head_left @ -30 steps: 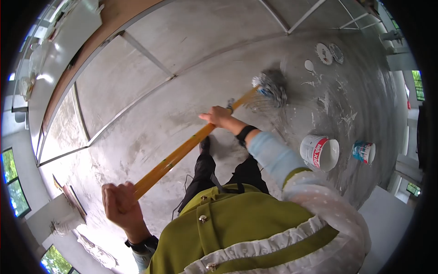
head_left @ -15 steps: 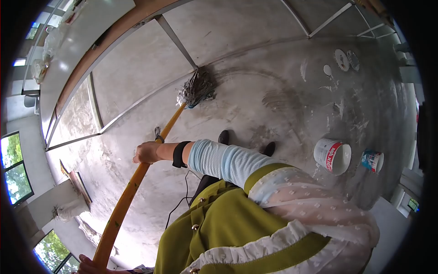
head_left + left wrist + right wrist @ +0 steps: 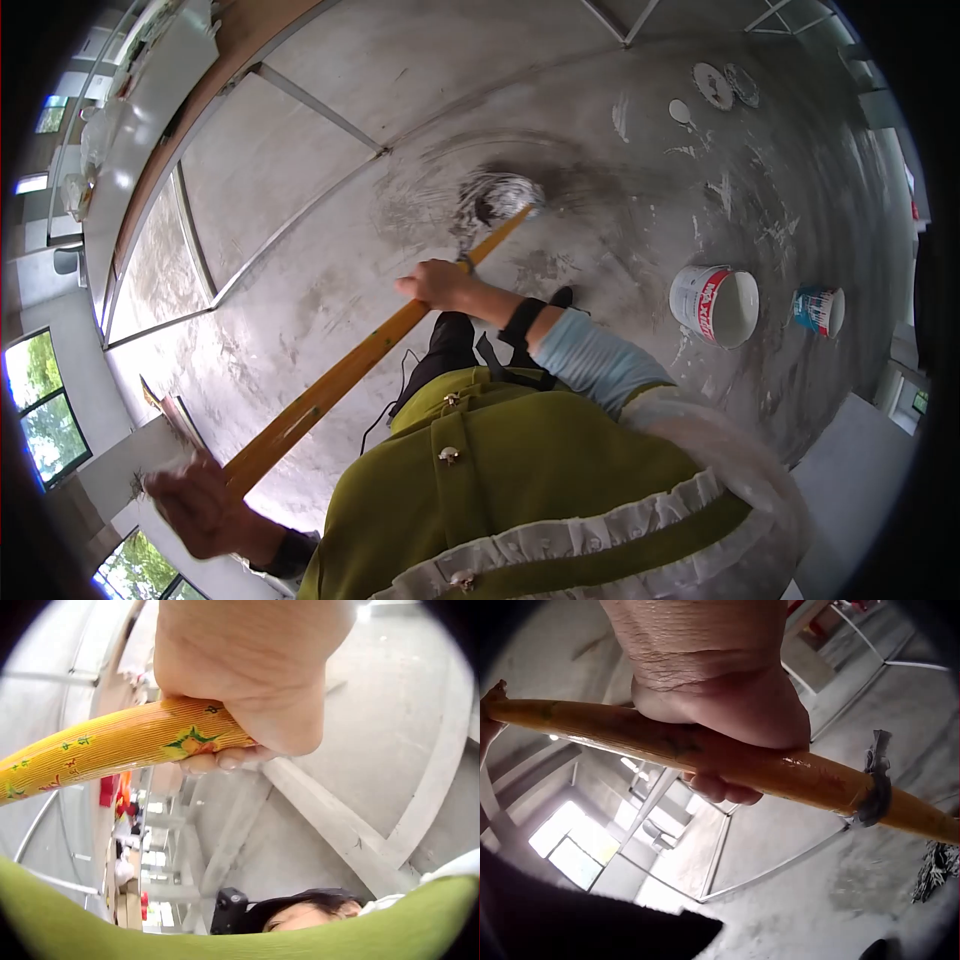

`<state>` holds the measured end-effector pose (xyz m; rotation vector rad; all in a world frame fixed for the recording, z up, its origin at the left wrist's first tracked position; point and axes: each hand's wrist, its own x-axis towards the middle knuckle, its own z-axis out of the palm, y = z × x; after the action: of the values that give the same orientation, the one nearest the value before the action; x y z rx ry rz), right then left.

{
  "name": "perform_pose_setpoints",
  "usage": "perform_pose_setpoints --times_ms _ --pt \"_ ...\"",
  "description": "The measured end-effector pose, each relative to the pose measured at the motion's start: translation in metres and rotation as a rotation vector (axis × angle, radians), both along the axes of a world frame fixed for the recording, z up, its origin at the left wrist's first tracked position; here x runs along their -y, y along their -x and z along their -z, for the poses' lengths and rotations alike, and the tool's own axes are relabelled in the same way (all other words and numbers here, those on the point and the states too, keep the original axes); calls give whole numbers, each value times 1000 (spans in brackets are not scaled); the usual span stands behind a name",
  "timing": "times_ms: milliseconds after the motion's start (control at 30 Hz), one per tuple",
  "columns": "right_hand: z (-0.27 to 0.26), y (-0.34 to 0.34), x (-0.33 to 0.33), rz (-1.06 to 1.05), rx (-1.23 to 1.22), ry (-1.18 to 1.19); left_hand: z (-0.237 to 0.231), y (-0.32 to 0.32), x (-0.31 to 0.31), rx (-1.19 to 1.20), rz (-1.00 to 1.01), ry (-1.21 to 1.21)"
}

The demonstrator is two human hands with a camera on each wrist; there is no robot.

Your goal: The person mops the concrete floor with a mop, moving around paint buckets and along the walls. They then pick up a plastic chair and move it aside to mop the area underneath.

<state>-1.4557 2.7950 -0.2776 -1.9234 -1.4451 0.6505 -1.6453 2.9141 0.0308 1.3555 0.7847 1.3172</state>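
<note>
A mop with a yellow patterned handle [image 3: 340, 388] slants across the front of the body, its grey string head [image 3: 492, 198] on the concrete floor ahead of the feet. The right hand [image 3: 438, 284] grips the handle partway down, fingers wrapped under it in the right wrist view. A grey cloth strip [image 3: 874, 787] is tied round the handle just below that hand. Near the handle's upper end, the left hand [image 3: 203, 505] holds on; its fingertips [image 3: 196, 763] show beneath the handle in the left wrist view.
To the right stand a white paint bucket [image 3: 690, 300] with a red band and a smaller blue tub [image 3: 808, 308]. Round lids [image 3: 712, 87] lie farther off. At the left is a long table [image 3: 165, 95] with metal frame bars [image 3: 320, 112] low beside it. Whitish smears mark the floor.
The mop head swept from the right over to the metal bar at the left, then came partway back right. Both hands kept hold; the left dipped low, then rose again.
</note>
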Motion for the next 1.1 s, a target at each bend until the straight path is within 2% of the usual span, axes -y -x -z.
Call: perform_pose_setpoints --times_ms 33,67,100,133,167,200,267,333,367,400,433,467,533,600,667,700,733,800,867,933,1000,1033,1067,1100 --pt "13 -9 34 66 28 -24 12 -5 -2 9 544 38" --pt "38 -14 67 172 11 -60 15 -53 40 -65 -16 110" --pt "36 -26 102 228 -49 -33 36 -47 30 -100 562 12" --pt "39 -35 138 305 -73 9 43 -69 53 -341 559 -191" --pt "41 -42 171 393 -93 51 41 -101 82 -38 963 72" --pt "40 -47 200 438 -84 52 48 -119 102 -35 1068 102" --pt "37 -46 257 740 -394 149 61 -145 140 -20 1276 118" --pt "51 -40 295 893 -439 94 63 -161 169 -31 1409 98" --pt "52 -36 307 977 -545 72 62 -166 181 -48 1495 63" --pt "52 -32 316 1057 -652 42 59 -170 191 -48 1531 64" --pt "51 -30 322 993 -580 51 53 -173 197 -44 1582 28" --pt "51 -27 324 1029 -578 35 47 -175 203 -35 1634 -15" --pt "50 -19 319 863 -9 -50 32 -172 211 -28 1553 -113" --pt "37 -13 306 879 2 -90 12 -172 205 31 1703 -143" --pt "24 -6 286 934 7 -143 -9 -179 186 62 1965 -365" --pt "13 -1 277 955 -58 -119 -15 -173 182 86 1953 -334" --pt "4 4 268 985 -123 -98 -23 -175 176 106 2009 -440" --pt "-2 17 247 1126 -503 -116 -20 -167 177 221 1939 -477" --pt "7 33 226 1201 -557 -135 -8 -165 152 237 2051 -465" --pt "19 42 212 1224 -626 -142 10 -162 125 68 1958 -396" --pt "18 43 203 1204 -620 -42 23 -156 99 15 1983 -323" --pt "13 45 199 1131 -496 47 24 -152 89 -77 1896 -269" --pt "15 48 193 1140 -509 37 25 -147 80 -167 1806 -218" --pt "16 47 187 1120 -565 101 25 -142 71 -255 1804 -246"
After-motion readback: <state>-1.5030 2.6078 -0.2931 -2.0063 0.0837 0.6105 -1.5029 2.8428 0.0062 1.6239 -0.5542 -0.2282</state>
